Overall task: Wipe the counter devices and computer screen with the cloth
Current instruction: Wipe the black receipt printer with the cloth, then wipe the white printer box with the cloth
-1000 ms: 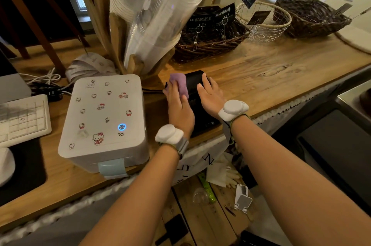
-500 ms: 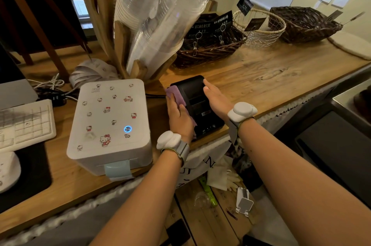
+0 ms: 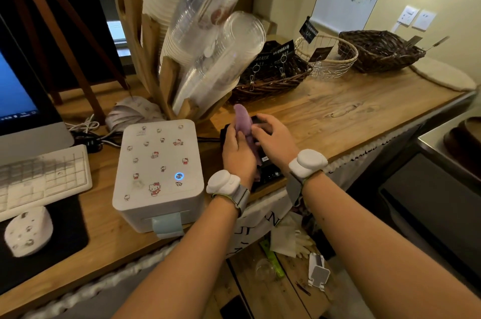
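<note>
A small black receipt printer [image 3: 269, 174] sits near the front edge of the wooden counter [image 3: 338, 115], mostly hidden under my hands. My left hand [image 3: 238, 154] grips a purple cloth [image 3: 242, 121], which sticks up above the printer. My right hand [image 3: 276, 138] meets the cloth from the right, fingers curled on it. A white label printer [image 3: 158, 173] with cartoon stickers and a lit blue button stands just left. The computer screen [image 3: 15, 95] glows blue at the far left.
A white keyboard [image 3: 39, 178] and mouse [image 3: 27, 230] lie at the left. A wooden rack with stacked plastic cups [image 3: 208, 45] leans behind the printers. Wicker baskets [image 3: 380, 50] line the back. Cables [image 3: 88, 136] run behind the label printer.
The cloth was pressed flat on the black printer under my left hand; now it is lifted and bunched between both hands. My right hand moved from the printer's side onto the cloth.
</note>
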`<act>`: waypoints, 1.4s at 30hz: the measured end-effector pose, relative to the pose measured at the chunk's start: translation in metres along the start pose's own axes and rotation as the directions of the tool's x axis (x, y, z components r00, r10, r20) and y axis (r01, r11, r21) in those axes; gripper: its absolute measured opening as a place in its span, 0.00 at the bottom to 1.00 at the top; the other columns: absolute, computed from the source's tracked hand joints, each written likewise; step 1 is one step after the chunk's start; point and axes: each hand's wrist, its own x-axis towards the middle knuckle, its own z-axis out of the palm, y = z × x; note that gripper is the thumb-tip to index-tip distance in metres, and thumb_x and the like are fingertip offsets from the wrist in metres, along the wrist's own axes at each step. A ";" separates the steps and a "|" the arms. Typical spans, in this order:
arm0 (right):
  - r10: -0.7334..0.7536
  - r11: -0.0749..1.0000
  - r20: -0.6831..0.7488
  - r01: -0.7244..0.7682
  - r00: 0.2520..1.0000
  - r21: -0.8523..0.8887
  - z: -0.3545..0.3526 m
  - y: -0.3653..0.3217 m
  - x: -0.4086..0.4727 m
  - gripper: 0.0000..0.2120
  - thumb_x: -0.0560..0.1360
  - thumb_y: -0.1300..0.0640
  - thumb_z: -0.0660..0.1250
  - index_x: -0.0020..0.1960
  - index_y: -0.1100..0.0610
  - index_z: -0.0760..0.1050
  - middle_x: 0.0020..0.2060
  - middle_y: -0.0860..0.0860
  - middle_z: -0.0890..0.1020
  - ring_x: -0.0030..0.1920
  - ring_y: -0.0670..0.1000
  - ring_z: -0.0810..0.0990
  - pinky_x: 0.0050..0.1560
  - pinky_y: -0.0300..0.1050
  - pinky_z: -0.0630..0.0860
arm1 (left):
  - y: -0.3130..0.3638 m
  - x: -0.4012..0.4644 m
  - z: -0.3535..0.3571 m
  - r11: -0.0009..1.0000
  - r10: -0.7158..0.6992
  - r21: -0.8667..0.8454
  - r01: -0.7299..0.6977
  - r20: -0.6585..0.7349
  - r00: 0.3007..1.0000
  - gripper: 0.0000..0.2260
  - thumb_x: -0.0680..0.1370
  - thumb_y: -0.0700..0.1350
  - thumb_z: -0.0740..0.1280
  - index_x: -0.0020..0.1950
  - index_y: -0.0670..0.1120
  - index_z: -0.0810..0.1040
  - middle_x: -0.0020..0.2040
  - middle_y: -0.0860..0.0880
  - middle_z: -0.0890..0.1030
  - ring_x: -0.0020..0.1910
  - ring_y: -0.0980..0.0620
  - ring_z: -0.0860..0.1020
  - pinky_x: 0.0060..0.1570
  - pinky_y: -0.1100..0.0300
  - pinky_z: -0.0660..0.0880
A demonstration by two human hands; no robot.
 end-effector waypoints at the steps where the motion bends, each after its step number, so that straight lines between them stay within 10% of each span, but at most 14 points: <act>1: 0.047 0.996 -0.004 -0.046 0.999 0.080 -0.002 -0.005 -0.004 0.21 0.77 0.54 0.66 0.69 0.56 0.71 0.59 0.53 0.80 0.59 0.53 0.80 0.61 0.55 0.77 | 0.007 -0.004 -0.002 1.000 0.010 -0.015 -0.009 0.011 1.000 0.18 0.84 0.44 0.53 0.74 0.50 0.66 0.66 0.50 0.74 0.61 0.52 0.74 0.54 0.66 0.69; 6: 0.148 0.941 0.017 -0.146 0.989 0.306 -0.016 -0.024 -0.024 0.03 0.77 0.59 0.68 0.45 0.56 0.78 0.40 0.55 0.82 0.41 0.52 0.82 0.35 0.43 0.81 | 0.036 -0.013 -0.026 0.997 -0.024 -0.072 0.036 0.150 0.988 0.13 0.83 0.39 0.57 0.62 0.46 0.77 0.52 0.50 0.79 0.51 0.53 0.77 0.45 0.72 0.73; 9: 0.216 0.870 0.064 -0.222 0.974 0.440 -0.015 -0.043 -0.036 0.06 0.78 0.59 0.66 0.43 0.58 0.74 0.38 0.56 0.79 0.35 0.50 0.80 0.28 0.42 0.78 | 0.053 -0.018 -0.046 0.994 -0.075 -0.059 0.091 0.232 0.970 0.10 0.81 0.41 0.59 0.58 0.48 0.78 0.54 0.44 0.80 0.52 0.50 0.77 0.58 0.56 0.75; 12: 0.274 0.832 0.145 -0.310 0.951 0.461 -0.008 -0.064 -0.045 0.05 0.81 0.57 0.61 0.50 0.59 0.72 0.38 0.55 0.79 0.33 0.50 0.79 0.28 0.43 0.78 | 0.072 -0.016 -0.066 0.988 -0.132 -0.038 0.151 0.311 0.941 0.11 0.78 0.45 0.62 0.58 0.50 0.78 0.58 0.43 0.80 0.57 0.47 0.78 0.62 0.46 0.74; 15: 0.256 0.862 0.130 -0.287 0.958 0.418 0.004 -0.083 -0.048 0.07 0.81 0.54 0.60 0.49 0.57 0.73 0.39 0.54 0.78 0.35 0.50 0.78 0.29 0.42 0.75 | 0.093 -0.013 -0.087 0.956 -0.205 -0.114 0.269 0.394 0.896 0.12 0.78 0.43 0.63 0.60 0.47 0.78 0.54 0.42 0.82 0.51 0.46 0.80 0.44 0.55 0.77; 30: 0.148 0.905 0.123 -0.184 0.981 0.383 0.068 -0.121 -0.046 0.08 0.77 0.59 0.68 0.54 0.60 0.79 0.48 0.57 0.83 0.50 0.55 0.82 0.53 0.48 0.78 | 0.122 0.031 -0.228 0.965 0.058 0.216 -0.146 0.365 0.929 0.13 0.76 0.36 0.69 0.59 0.46 0.79 0.53 0.47 0.80 0.53 0.49 0.79 0.55 0.55 0.77; 33: 0.070 0.984 0.023 -0.066 0.997 -0.163 0.092 -0.109 -0.048 0.09 0.79 0.55 0.64 0.55 0.58 0.77 0.52 0.55 0.81 0.53 0.57 0.80 0.50 0.46 0.75 | 0.107 0.058 -0.250 0.841 0.114 0.459 -0.287 0.368 0.923 0.11 0.75 0.40 0.70 0.57 0.47 0.79 0.52 0.47 0.81 0.52 0.48 0.79 0.46 0.68 0.74; 35: 0.014 0.858 0.050 0.014 0.999 -0.514 0.107 -0.099 -0.057 0.15 0.78 0.50 0.62 0.62 0.56 0.72 0.60 0.56 0.75 0.60 0.58 0.74 0.57 0.49 0.72 | 0.091 0.076 -0.262 0.715 0.088 0.616 -0.332 0.391 0.916 0.13 0.77 0.45 0.68 0.62 0.46 0.78 0.57 0.48 0.80 0.57 0.49 0.78 0.49 0.66 0.72; 42: -0.087 0.466 0.314 0.317 0.945 -0.826 0.185 -0.084 -0.075 0.36 0.76 0.33 0.45 0.80 0.49 0.48 0.79 0.55 0.51 0.79 0.57 0.46 0.77 0.55 0.41 | 0.044 0.120 -0.281 0.819 -0.067 0.539 -0.195 0.427 0.902 0.18 0.82 0.45 0.60 0.71 0.43 0.69 0.70 0.45 0.73 0.68 0.46 0.72 0.69 0.54 0.68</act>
